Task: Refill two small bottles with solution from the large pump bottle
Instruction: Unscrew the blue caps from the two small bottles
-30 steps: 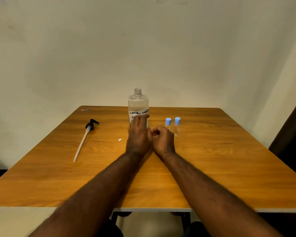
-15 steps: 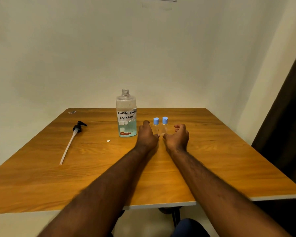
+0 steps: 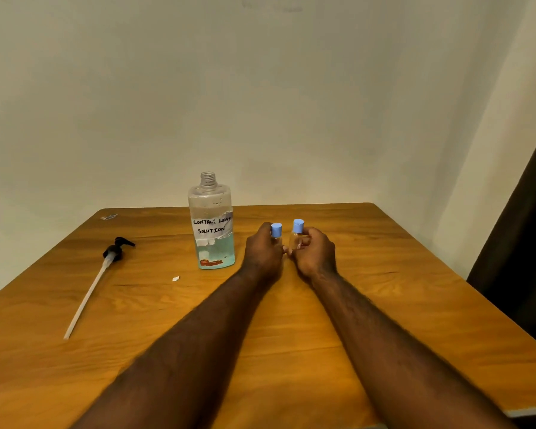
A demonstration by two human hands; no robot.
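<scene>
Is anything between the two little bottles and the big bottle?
No object between them: left hand and right hand grip the small bottles just beside the open-necked large bottle. Their blue caps are on, though, blocking any refill.

And both hands have gone in! The left hand (image 3: 262,252), a second ago in front of the large pump bottle (image 3: 212,224), has slid across, and its fingers (image 3: 265,231) now wrap the left small bottle (image 3: 276,233). The right hand (image 3: 316,253) has uncurled from the tabletop and its fingers (image 3: 308,233) now grip the right small bottle (image 3: 297,235).
</scene>
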